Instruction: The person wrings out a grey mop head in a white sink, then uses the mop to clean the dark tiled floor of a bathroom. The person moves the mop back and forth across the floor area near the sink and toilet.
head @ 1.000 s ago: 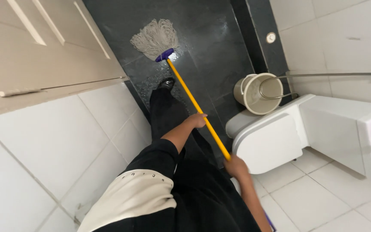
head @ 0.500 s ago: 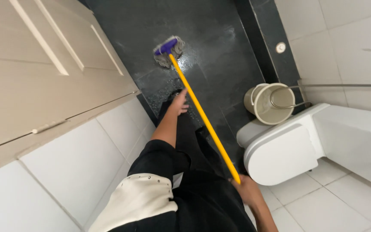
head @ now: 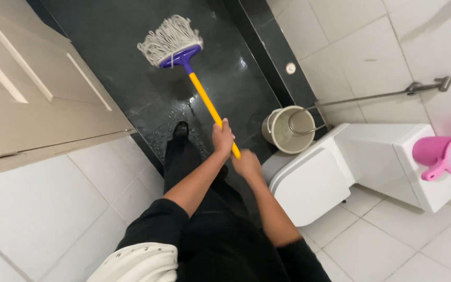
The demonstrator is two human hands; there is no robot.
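Both hands have slid closer together on the mop stick since a moment ago, and the mop head has swung up and away over the dark floor. Before, the right hand was far down at the end of the stick; now it sits just behind the left one.

The left hand (head: 222,137) is wrapped tight around the yellow stick (head: 208,104). The right hand (head: 247,165) is closed around the very end of the same stick, just below the left hand. Both arms have bare skin up to black sleeves.

The stick slants up and to the left, away from the person. At its far end is a purple holder, and the white stringy mop head (head: 169,39) spreads out from it. The mop head rests on the black floor (head: 110,47), well away from the hands. The floor looks wet and shiny near the middle.

One black shoe (head: 180,129) stands on the dark floor, just left of the stick.

On the right is a white toilet (head: 314,183) with its lid down. A pink jug (head: 444,155) sits on top of the tank. A small beige bin (head: 286,129) stands between the toilet and the black floor, near the hands. A metal bar (head: 377,95) runs along the white tiled wall above it.

On the left is a beige door (head: 37,99), and white tiles lie below it.
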